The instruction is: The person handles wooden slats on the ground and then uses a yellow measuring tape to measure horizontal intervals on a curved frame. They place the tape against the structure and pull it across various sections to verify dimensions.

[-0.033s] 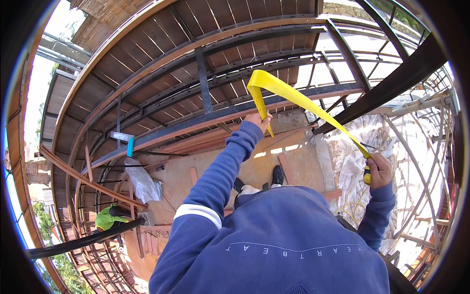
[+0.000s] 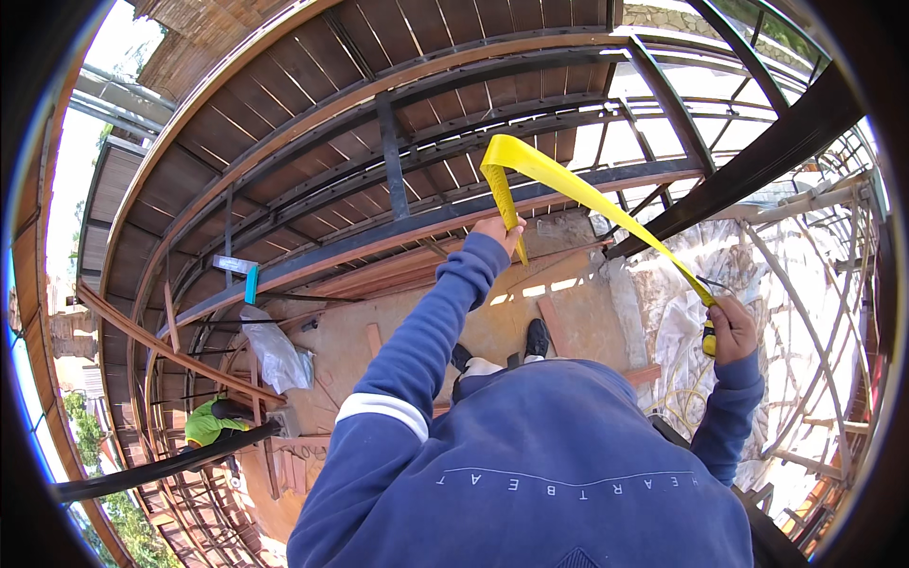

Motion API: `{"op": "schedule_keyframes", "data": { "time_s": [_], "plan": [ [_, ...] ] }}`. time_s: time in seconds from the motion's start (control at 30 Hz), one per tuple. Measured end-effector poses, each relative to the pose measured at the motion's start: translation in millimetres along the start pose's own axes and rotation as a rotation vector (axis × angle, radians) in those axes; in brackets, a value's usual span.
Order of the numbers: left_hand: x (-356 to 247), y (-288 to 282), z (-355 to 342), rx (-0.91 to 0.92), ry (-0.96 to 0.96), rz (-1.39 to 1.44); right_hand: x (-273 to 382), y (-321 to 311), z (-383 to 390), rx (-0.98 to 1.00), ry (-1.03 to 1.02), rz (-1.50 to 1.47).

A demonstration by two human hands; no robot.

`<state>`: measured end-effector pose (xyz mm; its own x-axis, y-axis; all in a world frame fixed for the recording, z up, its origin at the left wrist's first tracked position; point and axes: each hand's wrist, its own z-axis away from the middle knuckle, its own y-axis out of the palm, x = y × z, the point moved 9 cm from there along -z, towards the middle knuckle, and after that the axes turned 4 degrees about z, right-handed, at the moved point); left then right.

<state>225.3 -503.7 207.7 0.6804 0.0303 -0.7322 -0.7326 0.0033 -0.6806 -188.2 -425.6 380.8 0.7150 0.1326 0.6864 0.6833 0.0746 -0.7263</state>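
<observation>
My left hand (image 2: 499, 230) grips the yellow tape measure blade (image 2: 587, 199) near its hanging end, in front of the lower steel-and-timber beam. The blade rises from there to a sharp bend at upper centre, then slopes down to my right hand (image 2: 734, 327). That hand is closed around the yellow and black tape measure case (image 2: 708, 341), low on the right beside the white sheeting. Both arms are in blue sleeves. My dark shoes (image 2: 535, 333) show on the floor below.
A curved steel and timber frame (image 2: 396, 156) spans the upper view. A square (image 2: 253, 282) rests on the beam; plastic bags (image 2: 275, 350) lie lower left. A person in a green top (image 2: 210, 423) bends at lower left. Planks (image 2: 554, 322), white sheeting (image 2: 677, 275) and poles (image 2: 795, 293) surround me.
</observation>
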Motion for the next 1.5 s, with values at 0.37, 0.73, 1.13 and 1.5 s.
{"op": "schedule_keyframes", "data": {
  "time_s": [0.37, 0.73, 1.13, 1.5],
  "plan": [
    [-21, -28, -11, -0.225, 0.084, -0.058, -5, 12, 11, -0.102, 0.052, 0.074],
    [-13, -36, -18, -0.194, 0.079, -0.287, 4, 28, 7, -0.105, 0.071, 0.101],
    [-9, -26, -20, -0.274, 0.159, -0.369, -7, 40, 14, -0.096, 0.145, 0.047],
    [-15, -32, -17, -0.318, 0.04, -0.316, -16, 39, 16, -0.095, 0.172, 0.106]
  ]
}}
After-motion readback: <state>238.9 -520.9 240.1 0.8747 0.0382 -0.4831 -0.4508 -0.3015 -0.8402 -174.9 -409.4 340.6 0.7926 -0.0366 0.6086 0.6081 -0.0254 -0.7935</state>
